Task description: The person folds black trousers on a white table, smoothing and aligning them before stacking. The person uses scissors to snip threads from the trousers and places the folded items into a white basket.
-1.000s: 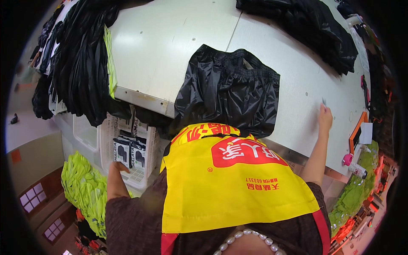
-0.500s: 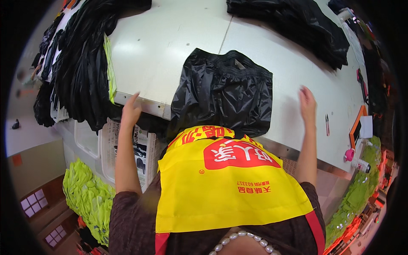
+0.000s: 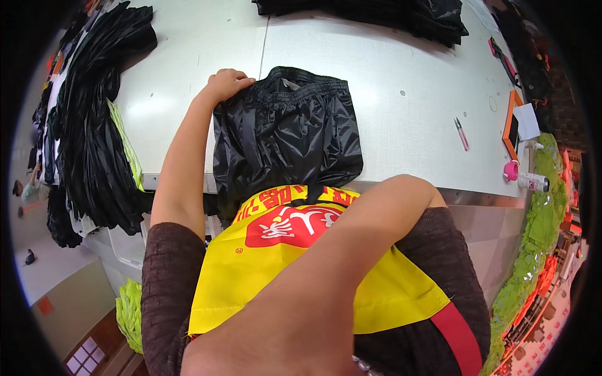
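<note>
A shiny black elastic-waist garment (image 3: 288,131) lies on the white table in front of me, its waistband toward the far side. Its lower part runs to the near table edge and behind my yellow apron (image 3: 251,288). My left hand (image 3: 229,84) is at the left corner of the waistband, fingers bent and closed on the cloth there. Folded back across my chest, my right arm brings my right hand (image 3: 269,341) close to the camera at the lower edge, where its fingers are out of sight.
Black garments (image 3: 94,119) hang in a heap over the table's left side. More black garments (image 3: 376,15) are piled at the far edge. On the right lie a pink pen-like tool (image 3: 462,134), an orange frame (image 3: 511,125) and a pink object (image 3: 511,170). Yellow-green cloth (image 3: 130,313) is at lower left.
My left hand has gone from the near table edge up to the garment's waistband corner. My right hand has swung from above the table back to my chest. The whole view has shifted.
</note>
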A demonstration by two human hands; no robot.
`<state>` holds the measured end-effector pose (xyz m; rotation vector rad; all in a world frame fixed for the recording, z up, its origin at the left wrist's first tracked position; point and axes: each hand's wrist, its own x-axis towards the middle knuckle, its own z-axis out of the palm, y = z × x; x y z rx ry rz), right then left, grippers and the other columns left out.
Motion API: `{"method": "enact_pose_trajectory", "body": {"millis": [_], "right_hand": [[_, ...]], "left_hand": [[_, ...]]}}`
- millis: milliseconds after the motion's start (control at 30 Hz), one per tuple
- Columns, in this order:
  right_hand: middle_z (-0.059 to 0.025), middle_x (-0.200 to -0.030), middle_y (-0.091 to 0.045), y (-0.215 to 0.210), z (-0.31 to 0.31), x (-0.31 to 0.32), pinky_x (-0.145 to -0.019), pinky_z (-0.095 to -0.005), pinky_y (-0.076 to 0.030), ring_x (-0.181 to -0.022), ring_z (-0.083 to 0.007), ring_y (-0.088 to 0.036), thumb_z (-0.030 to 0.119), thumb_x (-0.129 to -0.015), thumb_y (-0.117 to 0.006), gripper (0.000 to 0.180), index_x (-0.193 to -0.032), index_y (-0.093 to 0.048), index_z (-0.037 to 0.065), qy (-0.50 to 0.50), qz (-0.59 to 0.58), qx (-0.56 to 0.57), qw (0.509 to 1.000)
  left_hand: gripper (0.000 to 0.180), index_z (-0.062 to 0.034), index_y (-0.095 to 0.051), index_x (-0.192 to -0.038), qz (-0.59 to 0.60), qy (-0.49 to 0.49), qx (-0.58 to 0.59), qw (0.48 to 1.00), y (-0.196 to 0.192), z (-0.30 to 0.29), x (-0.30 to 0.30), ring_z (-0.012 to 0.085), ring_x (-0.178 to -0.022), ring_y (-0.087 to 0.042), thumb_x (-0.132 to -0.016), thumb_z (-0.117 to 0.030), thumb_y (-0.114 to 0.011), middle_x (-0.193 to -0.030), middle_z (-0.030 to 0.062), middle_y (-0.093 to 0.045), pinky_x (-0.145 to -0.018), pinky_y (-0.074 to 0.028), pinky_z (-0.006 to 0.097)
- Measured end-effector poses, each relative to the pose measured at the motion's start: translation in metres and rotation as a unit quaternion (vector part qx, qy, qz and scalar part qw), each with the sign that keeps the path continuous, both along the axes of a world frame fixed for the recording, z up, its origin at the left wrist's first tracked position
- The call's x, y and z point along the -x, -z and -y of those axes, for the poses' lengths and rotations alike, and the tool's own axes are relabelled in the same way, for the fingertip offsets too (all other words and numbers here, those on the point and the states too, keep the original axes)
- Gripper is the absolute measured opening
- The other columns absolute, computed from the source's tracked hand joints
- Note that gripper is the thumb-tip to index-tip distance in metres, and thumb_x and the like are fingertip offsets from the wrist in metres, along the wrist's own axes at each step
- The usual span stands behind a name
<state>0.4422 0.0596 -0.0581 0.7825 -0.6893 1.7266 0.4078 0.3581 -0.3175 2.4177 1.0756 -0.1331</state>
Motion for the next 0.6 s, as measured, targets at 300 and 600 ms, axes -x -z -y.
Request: {"method": "enact_pose_trajectory", "body": {"millis": [300, 600], "right_hand": [[-0.0087, -0.099, -0.063, 0.072, -0.015, -0.140, -0.070, -0.0237, -0.049, -0.082, -0.0106, -0.060, 0.003, -0.086, -0.052, 0.022, -0.107, -0.059, 0.001, 0.447, 0.518, 0.145, 0.714], [-0.0199, -0.129, -0.045, 0.324, 0.135, -0.441, -0.101, -0.0409, -0.033, -0.118, -0.0373, -0.043, 0.038, -0.081, -0.060, 0.061, -0.129, -0.044, 0.003, 0.409, 0.806, 0.304, -0.303]], "left_hand": [[0.022, -0.0044, -0.064, -0.088, 0.182, -0.115, 0.208, 0.954, -0.003, -0.032, 0.024, 0.0111, -0.079, -0.054, -0.084, -0.026, -0.061, -0.082, 0.0024, -0.062, -0.074, -0.042, 0.023], [0.027, -0.0070, -0.065, -0.101, 0.084, -0.016, 0.189, 0.978, -0.006, -0.040, 0.029, 0.0130, -0.083, -0.056, -0.086, -0.028, -0.059, -0.088, 0.0068, -0.064, -0.078, -0.044, 0.027]]}}
